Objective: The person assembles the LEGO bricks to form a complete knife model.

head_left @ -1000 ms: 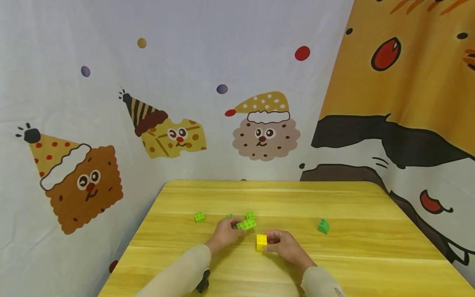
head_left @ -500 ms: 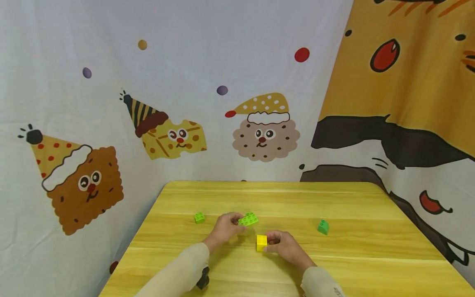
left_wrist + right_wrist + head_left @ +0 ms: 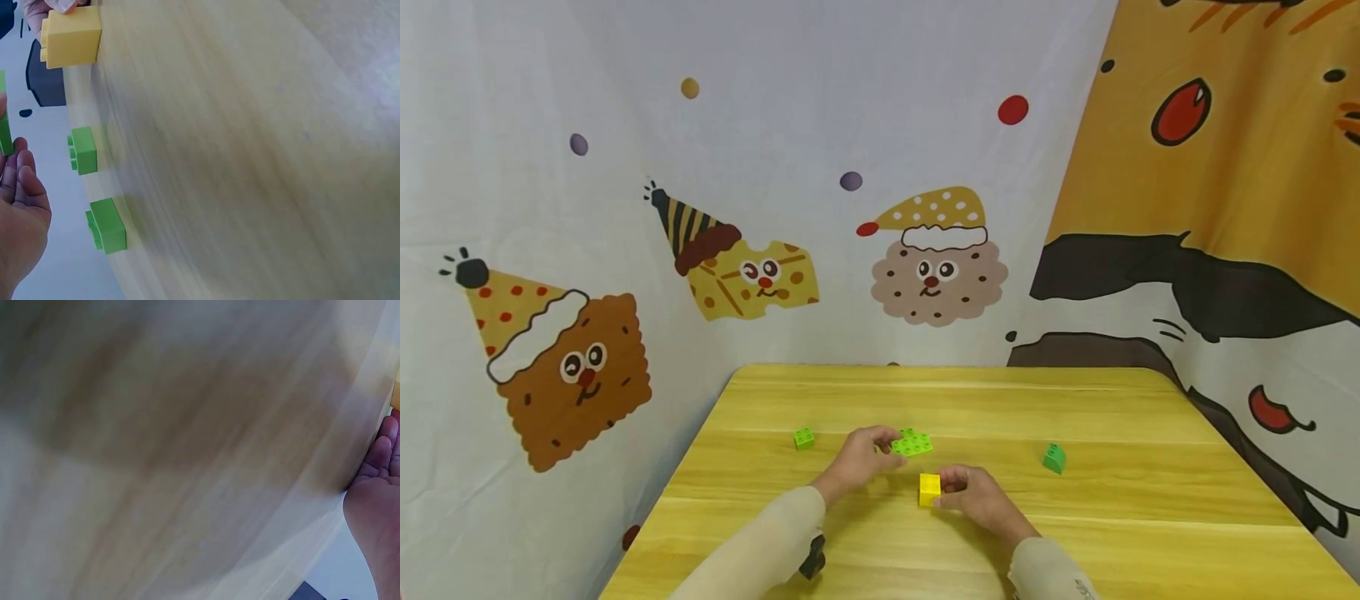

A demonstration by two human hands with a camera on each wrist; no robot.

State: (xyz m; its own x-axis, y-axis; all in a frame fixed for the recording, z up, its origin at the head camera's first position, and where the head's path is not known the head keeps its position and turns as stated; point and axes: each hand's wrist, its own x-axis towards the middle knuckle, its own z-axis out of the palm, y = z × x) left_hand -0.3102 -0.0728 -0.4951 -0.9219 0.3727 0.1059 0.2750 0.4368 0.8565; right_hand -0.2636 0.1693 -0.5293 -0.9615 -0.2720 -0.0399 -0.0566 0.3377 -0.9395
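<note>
My left hand pinches a light green toy building brick, studs upward, above the table. In the left wrist view only a sliver of that brick shows at the edge, by the left hand. My right hand holds a yellow building brick by its right side, down at the tabletop. The left wrist view shows this yellow brick with studs facing away from the table's near side. In the right wrist view, the right hand appears at the edge with a corner of yellow.
A light green brick lies on the table at left, and a darker green curved brick at right. Two green bricks, one nearer and one farther, stand in the left wrist view. A printed cloth hangs behind.
My left hand has shifted the light green brick slightly right and back, leveling it so more studs show. The right hand and yellow brick have stayed put.
</note>
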